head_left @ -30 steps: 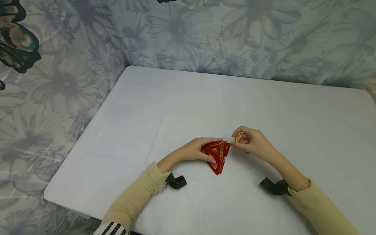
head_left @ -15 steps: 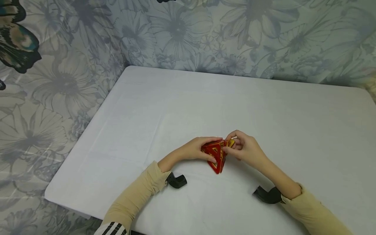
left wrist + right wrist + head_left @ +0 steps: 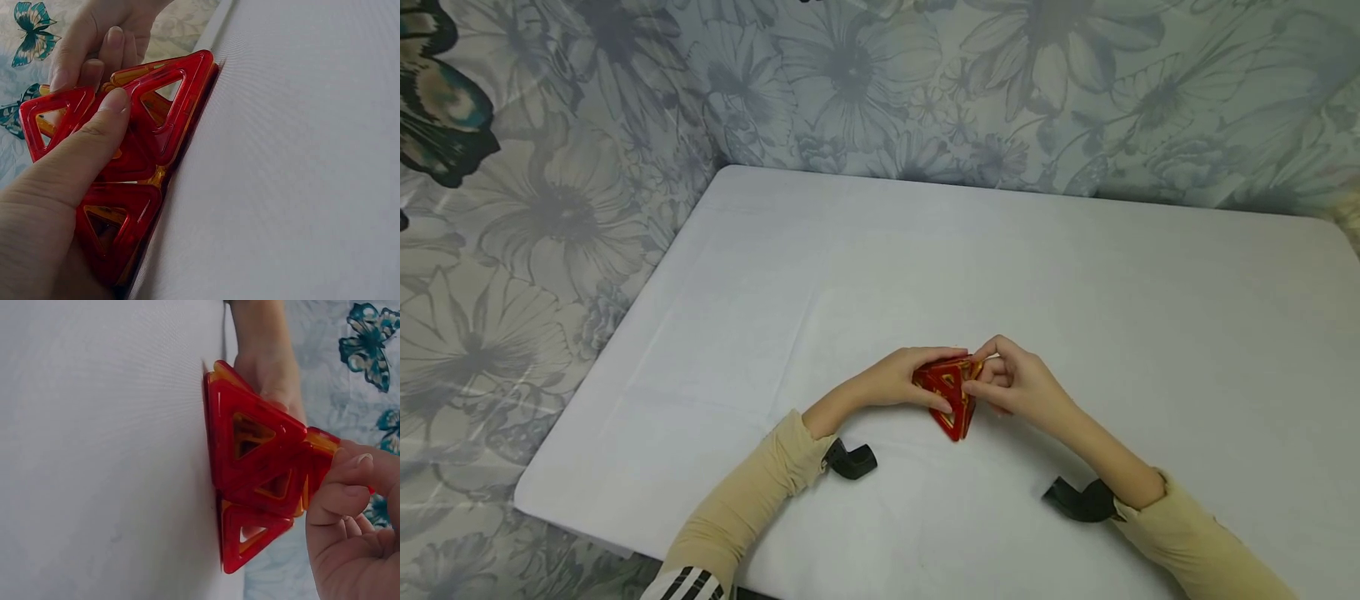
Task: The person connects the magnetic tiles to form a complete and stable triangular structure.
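Note:
Several red triangular magnetic tiles [image 3: 942,379], joined with yellow-orange ones, form a small faceted structure standing on the white table [image 3: 865,250]. My left hand [image 3: 891,379] grips it from the left, with its thumb [image 3: 103,119] lying across the red faces in the left wrist view. On the other side my right hand [image 3: 1033,387] pinches a tile at the structure's upper corner between thumb and forefinger. In the right wrist view that tile [image 3: 321,459] sits against the upper faces, partly covered by the fingertips, and several triangular openings show in the red faces.
Black wrist mounts [image 3: 852,461] stick out below both sleeves, close over the table. Floral fabric [image 3: 850,83] hangs behind the table and along its left side. The table's far edge [image 3: 925,182] lies well beyond the hands.
My right hand has moved left and brought a small yellow-orange tile piece up against the structure. My left hand has kept its grip in nearly the same place.

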Available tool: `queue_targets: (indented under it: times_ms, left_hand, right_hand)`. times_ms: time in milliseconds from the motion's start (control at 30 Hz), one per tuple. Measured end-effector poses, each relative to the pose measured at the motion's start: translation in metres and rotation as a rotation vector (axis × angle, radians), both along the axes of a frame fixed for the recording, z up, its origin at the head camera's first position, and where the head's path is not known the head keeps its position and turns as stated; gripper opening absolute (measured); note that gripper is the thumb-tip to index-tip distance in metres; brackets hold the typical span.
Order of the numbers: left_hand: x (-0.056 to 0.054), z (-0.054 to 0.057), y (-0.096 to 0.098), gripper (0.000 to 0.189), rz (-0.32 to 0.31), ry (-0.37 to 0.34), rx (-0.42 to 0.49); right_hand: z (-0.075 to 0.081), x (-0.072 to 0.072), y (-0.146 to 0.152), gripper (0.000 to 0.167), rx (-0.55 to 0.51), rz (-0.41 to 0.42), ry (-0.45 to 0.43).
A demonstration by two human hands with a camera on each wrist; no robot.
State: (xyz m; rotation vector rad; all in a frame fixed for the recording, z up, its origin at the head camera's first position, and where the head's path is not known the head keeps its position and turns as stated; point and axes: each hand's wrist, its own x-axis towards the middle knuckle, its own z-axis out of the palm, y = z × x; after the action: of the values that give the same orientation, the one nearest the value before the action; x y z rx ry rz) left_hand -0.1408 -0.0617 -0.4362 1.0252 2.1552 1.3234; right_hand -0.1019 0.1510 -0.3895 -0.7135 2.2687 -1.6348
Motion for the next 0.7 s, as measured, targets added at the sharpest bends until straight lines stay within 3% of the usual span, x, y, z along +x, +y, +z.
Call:
queue_targets:
  times_ms: [367, 700]
  left_hand:
    - [0.0002, 0.0012, -0.0004, 0.071, 0.005, -0.005, 0.002]
    - [-0.0002, 0.0006, -0.0005, 0.07, 0.005, -0.017, 0.013]
  right_hand:
    - [-0.0031, -0.0003, -0.0004, 0.031, 0.008, 0.006, -0.007]
    - [-0.0047, 0.0007, -0.0037, 0.032, 0.013, 0.004, 0.076]
